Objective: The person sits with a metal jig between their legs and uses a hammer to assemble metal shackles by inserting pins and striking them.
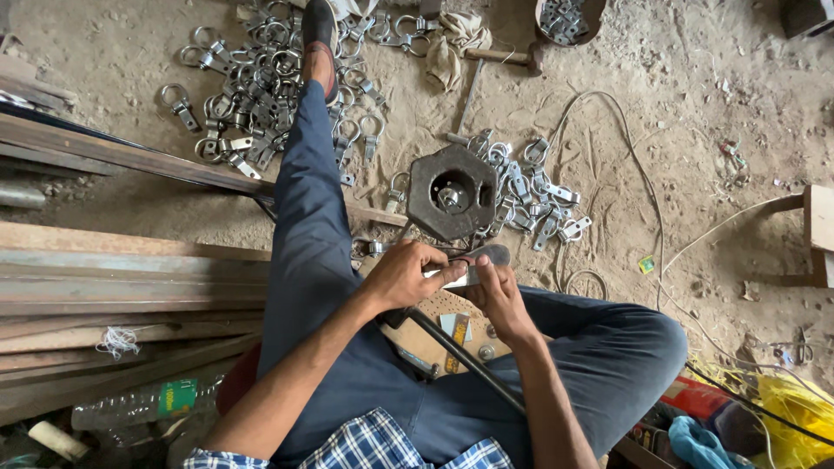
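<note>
- We see the left hand [401, 276] and the right hand [499, 300] with fingers pinching one small metal clamp piece [473, 265] over the lap.
- Just ahead on the sandy floor [678, 78] stands a dark octagonal block [452, 191].
- Ring clamps [534, 195] lie scattered beside it.

- Two hands: the left hand [401, 276] and the right hand [501, 298].
- One small flat metal piece [462, 276] held between both hands.
- One dark metal block [452, 191] with eight sides and a hole in the middle.
- Two big heaps of shiny ring clamps, one far heap [261, 87] and one near heap [530, 191]. Too many rings to count, maybe dozens.
- One hammer [508, 56].
- One bowl [569, 19] of metal bits.
- One plastic bottle [143, 406].
</note>
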